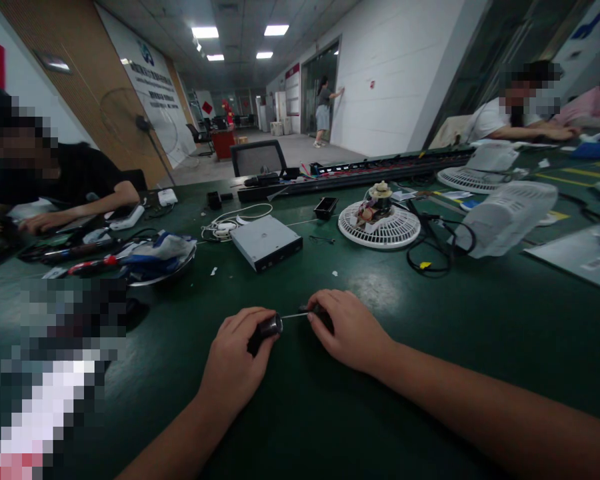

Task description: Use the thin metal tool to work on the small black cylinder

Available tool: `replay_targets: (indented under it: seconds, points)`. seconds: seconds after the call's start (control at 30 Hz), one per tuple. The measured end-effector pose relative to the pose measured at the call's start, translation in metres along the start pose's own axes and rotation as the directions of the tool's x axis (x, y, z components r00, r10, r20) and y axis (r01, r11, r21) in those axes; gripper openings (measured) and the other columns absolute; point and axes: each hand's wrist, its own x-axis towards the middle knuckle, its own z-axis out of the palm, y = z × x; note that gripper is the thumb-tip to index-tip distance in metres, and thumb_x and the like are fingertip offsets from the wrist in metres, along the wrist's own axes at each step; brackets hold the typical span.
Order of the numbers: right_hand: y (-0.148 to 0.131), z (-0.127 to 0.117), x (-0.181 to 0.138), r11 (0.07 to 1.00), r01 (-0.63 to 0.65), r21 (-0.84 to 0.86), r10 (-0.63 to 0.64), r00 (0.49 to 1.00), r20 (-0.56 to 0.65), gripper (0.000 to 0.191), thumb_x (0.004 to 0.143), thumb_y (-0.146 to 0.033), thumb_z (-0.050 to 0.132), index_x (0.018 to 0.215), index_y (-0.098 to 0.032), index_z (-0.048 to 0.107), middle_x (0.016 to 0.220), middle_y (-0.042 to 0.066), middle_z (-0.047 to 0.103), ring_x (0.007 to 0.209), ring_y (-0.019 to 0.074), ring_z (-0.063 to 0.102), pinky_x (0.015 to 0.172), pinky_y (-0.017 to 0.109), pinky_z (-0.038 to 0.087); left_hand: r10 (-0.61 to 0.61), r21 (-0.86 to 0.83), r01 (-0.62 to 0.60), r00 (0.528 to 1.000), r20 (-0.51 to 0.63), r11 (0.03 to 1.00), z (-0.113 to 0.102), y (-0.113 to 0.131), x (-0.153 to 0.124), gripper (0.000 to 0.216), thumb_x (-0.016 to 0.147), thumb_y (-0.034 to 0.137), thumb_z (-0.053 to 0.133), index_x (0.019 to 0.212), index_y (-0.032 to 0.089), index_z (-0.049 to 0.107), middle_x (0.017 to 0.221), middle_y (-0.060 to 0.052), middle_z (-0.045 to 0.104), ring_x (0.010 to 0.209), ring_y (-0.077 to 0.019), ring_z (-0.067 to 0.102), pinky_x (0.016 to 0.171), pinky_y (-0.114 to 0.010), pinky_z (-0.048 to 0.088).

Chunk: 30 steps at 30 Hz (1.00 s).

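Observation:
My left hand [235, 353] is closed around a dark cylindrical part [271, 325], whose round, shiny end faces right between thumb and fingers. My right hand [350, 330] is closed on what looks like a screwdriver with a dark handle, mostly hidden by the fingers. Its thin metal shaft [295, 315] spans the gap between the hands and reaches the upper edge of the cylindrical part; I cannot tell whether they touch. Both hands are just above the green table [290, 413]. Beyond them lies a grey disc drive [266, 239], with a pale coiled cable [225, 229] beside it.
A white fan grille with its motor [379, 217] lies behind my right hand, near a black cord [447, 260] and a white fan housing [505, 217]. A small black tray [325, 208] sits at mid-table. Left stands a bowl with cloth [163, 257]. Other people sit at both sides.

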Motion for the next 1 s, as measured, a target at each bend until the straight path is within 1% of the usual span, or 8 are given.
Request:
replay_targets:
  seconds: [0.13, 0.23, 0.33, 0.43, 0.6, 0.7, 0.83, 1.0]
  points:
    - [0.006, 0.001, 0.007, 0.994, -0.100, -0.034, 0.101, 0.995, 0.017, 0.022, 0.086, -0.031, 0.069, 0.104, -0.020, 0.064, 0.077, 0.001, 0.063, 0.071, 0.0187, 0.057, 0.068, 0.033, 0.036, -0.085, 0.014, 0.085, 0.996, -0.005, 0.996, 0.000, -0.001, 0.001, 0.029, 0.082, 0.012, 0.066, 0.109, 0.023, 0.065, 0.109, -0.006, 0.070, 0.100, -0.0261, 0.067, 0.086, -0.049, 0.056]
    - [0.009, 0.002, 0.011, 0.997, -0.059, -0.052, 0.063, 0.994, 0.085, 0.023, 0.091, -0.028, 0.066, 0.114, -0.024, 0.068, 0.082, 0.002, 0.068, 0.078, 0.0200, 0.060, 0.069, 0.034, 0.037, -0.075, 0.028, 0.074, 0.997, 0.012, 0.997, 0.000, -0.001, 0.002, 0.031, 0.082, 0.013, 0.067, 0.111, 0.023, 0.065, 0.109, -0.006, 0.070, 0.101, -0.0267, 0.066, 0.086, -0.049, 0.056]
    - [0.011, 0.001, 0.012, 0.998, -0.056, -0.012, 0.057, 0.993, 0.104, 0.014, 0.089, -0.023, 0.069, 0.103, -0.025, 0.073, 0.089, 0.003, 0.068, 0.084, 0.0199, 0.061, 0.073, 0.034, 0.040, -0.061, 0.042, 0.060, 0.998, 0.025, 0.997, 0.001, -0.002, 0.002, 0.035, 0.083, 0.015, 0.067, 0.116, 0.024, 0.064, 0.112, -0.006, 0.069, 0.102, -0.0271, 0.066, 0.087, -0.049, 0.056]
    - [0.012, 0.001, 0.010, 0.992, -0.063, 0.114, 0.059, 0.997, 0.041, 0.011, 0.084, -0.019, 0.075, 0.093, -0.024, 0.075, 0.092, 0.002, 0.067, 0.084, 0.0179, 0.061, 0.074, 0.033, 0.044, -0.057, 0.037, 0.056, 0.998, 0.031, 0.998, 0.001, -0.003, 0.001, 0.036, 0.083, 0.015, 0.068, 0.117, 0.024, 0.065, 0.113, -0.006, 0.068, 0.101, -0.0264, 0.066, 0.085, -0.047, 0.057]
    - [0.012, 0.004, 0.006, 0.941, 0.094, 0.325, -0.076, 0.995, -0.066, 0.021, 0.081, -0.015, 0.077, 0.099, -0.025, 0.075, 0.093, 0.001, 0.072, 0.086, 0.0167, 0.065, 0.077, 0.033, 0.049, 0.028, 0.011, -0.029, 0.998, 0.048, 1.000, 0.001, -0.004, 0.000, 0.038, 0.082, 0.011, 0.069, 0.117, 0.025, 0.066, 0.115, -0.006, 0.069, 0.104, -0.0262, 0.066, 0.088, -0.048, 0.056]
    - [0.008, 0.006, 0.004, 0.898, 0.210, 0.386, -0.184, 0.977, -0.104, 0.019, 0.081, -0.018, 0.077, 0.098, -0.024, 0.074, 0.091, 0.001, 0.075, 0.083, 0.0167, 0.066, 0.077, 0.034, 0.049, 0.114, -0.011, -0.113, 0.991, 0.071, 0.993, 0.001, -0.002, 0.001, 0.038, 0.084, 0.012, 0.069, 0.119, 0.025, 0.064, 0.114, -0.005, 0.071, 0.103, -0.0256, 0.066, 0.088, -0.048, 0.055]
    - [0.004, 0.007, 0.001, 0.867, 0.337, 0.368, -0.306, 0.941, -0.143, 0.005, 0.085, -0.020, 0.074, 0.090, -0.022, 0.075, 0.093, 0.003, 0.071, 0.084, 0.0165, 0.064, 0.077, 0.033, 0.046, 0.239, -0.081, -0.228, 0.959, 0.150, 0.970, 0.000, 0.001, 0.002, 0.036, 0.087, 0.014, 0.067, 0.122, 0.025, 0.062, 0.109, -0.005, 0.074, 0.097, -0.0226, 0.068, 0.086, -0.043, 0.055]
    - [0.002, 0.008, -0.002, 0.886, 0.340, 0.315, -0.306, 0.940, -0.154, 0.006, 0.081, -0.022, 0.078, 0.082, -0.020, 0.073, 0.078, -0.001, 0.062, 0.072, 0.0136, 0.058, 0.069, 0.029, 0.038, 0.324, -0.135, -0.303, 0.930, 0.173, 0.943, -0.001, 0.003, 0.002, 0.032, 0.089, 0.014, 0.066, 0.120, 0.022, 0.061, 0.109, -0.006, 0.073, 0.098, -0.0228, 0.068, 0.085, -0.043, 0.053]
